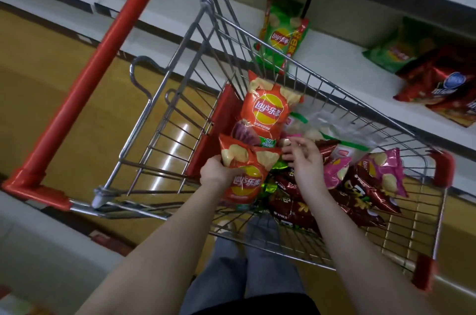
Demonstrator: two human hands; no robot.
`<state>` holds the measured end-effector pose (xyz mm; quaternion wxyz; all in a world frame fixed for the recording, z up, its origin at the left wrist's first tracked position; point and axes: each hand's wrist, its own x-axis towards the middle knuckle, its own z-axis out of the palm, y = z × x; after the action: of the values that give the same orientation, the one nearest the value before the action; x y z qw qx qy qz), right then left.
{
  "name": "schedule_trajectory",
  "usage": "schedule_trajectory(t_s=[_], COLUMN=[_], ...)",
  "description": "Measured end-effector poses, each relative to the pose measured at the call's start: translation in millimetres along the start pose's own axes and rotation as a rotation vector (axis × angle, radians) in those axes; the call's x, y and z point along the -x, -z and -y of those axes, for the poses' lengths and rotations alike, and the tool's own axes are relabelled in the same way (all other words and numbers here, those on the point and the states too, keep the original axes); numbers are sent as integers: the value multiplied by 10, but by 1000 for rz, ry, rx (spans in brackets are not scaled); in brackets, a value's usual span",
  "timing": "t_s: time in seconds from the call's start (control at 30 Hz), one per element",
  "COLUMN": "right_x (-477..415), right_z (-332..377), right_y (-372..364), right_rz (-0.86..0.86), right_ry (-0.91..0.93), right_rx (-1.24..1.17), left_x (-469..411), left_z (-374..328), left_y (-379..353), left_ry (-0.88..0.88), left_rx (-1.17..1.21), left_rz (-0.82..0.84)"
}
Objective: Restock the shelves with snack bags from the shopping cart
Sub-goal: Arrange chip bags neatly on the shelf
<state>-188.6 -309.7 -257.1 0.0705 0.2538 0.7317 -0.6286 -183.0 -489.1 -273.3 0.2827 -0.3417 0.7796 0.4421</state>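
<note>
The shopping cart [296, 77] at the centre of the frame is bare, shiny metal wire, with a smooth red plastic handle [103, 77] at the left and red plastic corner caps. The orange snack bags [265, 113] and the dark red bags [360, 193] at lower right are glossy, crinkled foil-like film. The shelves [334, 62] at upper right look smooth, matt and pale; the floor [38, 98] at left looks like polished wood.

The light was dim and warm, with streaks of overhead lamps glaring off the glossy floor [170, 149]. Wide-angle distortion bent the shelves [360, 62] at the edges, and motion blur softened the cart handle [103, 62] and corners.
</note>
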Motion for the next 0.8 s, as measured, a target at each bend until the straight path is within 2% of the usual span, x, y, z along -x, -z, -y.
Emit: schedule_trajectory(t_s=[0.23, 0.4, 0.63, 0.8], right_x=[-177, -474, -1052, -1243], right_z=[229, 153, -136, -284], right_y=[37, -89, -373, -498], right_rz=[-60, -9, 52, 86], right_ry=[4, 1, -209, -243], right_rx=[5, 85, 22, 26], left_x=[467, 484, 248, 211], left_z=[-351, -598, -522, -479], left_y=[397, 527, 549, 505], left_ry=[-327, -320, -288, -255], left_rx=[560, 876, 867, 838], left_rz=[81, 59, 49, 13])
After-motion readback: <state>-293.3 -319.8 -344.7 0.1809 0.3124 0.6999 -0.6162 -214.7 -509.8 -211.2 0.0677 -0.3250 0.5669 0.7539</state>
